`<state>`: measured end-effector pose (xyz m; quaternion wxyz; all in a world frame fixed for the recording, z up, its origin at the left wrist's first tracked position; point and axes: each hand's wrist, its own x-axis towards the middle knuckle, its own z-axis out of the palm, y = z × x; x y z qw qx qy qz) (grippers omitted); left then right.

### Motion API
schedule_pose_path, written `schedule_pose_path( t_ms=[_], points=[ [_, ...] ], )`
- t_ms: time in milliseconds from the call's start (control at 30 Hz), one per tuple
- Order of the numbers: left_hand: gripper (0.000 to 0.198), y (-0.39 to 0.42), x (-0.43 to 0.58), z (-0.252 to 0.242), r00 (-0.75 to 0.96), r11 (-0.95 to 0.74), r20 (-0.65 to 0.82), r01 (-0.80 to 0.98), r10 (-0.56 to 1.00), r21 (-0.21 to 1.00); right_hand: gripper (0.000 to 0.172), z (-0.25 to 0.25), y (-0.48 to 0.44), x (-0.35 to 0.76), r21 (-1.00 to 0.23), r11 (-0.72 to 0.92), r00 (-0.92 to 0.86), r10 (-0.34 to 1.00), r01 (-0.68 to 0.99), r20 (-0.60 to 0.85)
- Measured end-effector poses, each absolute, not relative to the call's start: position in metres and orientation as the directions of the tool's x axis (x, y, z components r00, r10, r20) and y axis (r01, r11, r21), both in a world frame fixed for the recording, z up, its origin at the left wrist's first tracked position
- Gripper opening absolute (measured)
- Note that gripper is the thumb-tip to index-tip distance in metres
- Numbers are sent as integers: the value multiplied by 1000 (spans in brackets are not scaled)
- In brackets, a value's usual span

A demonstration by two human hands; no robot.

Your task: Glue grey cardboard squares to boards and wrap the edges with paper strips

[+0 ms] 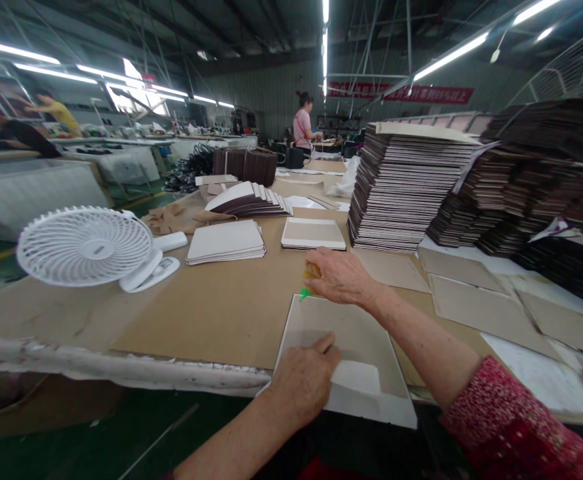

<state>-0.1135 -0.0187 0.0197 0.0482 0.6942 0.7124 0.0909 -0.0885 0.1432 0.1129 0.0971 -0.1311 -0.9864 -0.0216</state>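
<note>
Working at the far edge of a beige panel [356, 328] with a yellow item [313, 270]

Panel is being supported at the front of the bench [71, 310], its near end apparently being left to overhang. Yellow item is being clasped in the right hand [340, 277], with a green piece [305, 293] being held at the panel's far left corner. Left hand [304, 385] is being rested on the panel's left side, forefinger extended; whether anything is being pinched by it cannot be told.

Step in hand, as judged: the far edge is being treated or marked while the panel is being steadied. Next move, as judged: steady left-hand contact and a controlled right-hand path are being called for.

Hard to make out: most of the yellow item is being covered by the fingers, so its kind is being left open. Left-hand curled fingers are being hidden. Whether the pale patch [359, 378] is being formed by light or by material cannot be told.
</note>
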Motion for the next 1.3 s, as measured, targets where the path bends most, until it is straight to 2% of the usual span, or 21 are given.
schedule_pose_path(
  t_ms=[567,767,1300],
  points=[
    [40,-19,-112,20,-35,31,19,979,999,202,26,116,141,-90,62,967,-957,234,248,170],
    [40,-18,-111,19,-45,41,19,981,999,188,21,122,153,-80,74,961,-955,255,268,150],
    [49,-19,-109,22,-38,40,-15,984,999,175,24,123,157,-63,59,938,-933,331,342,141]
  ],
)
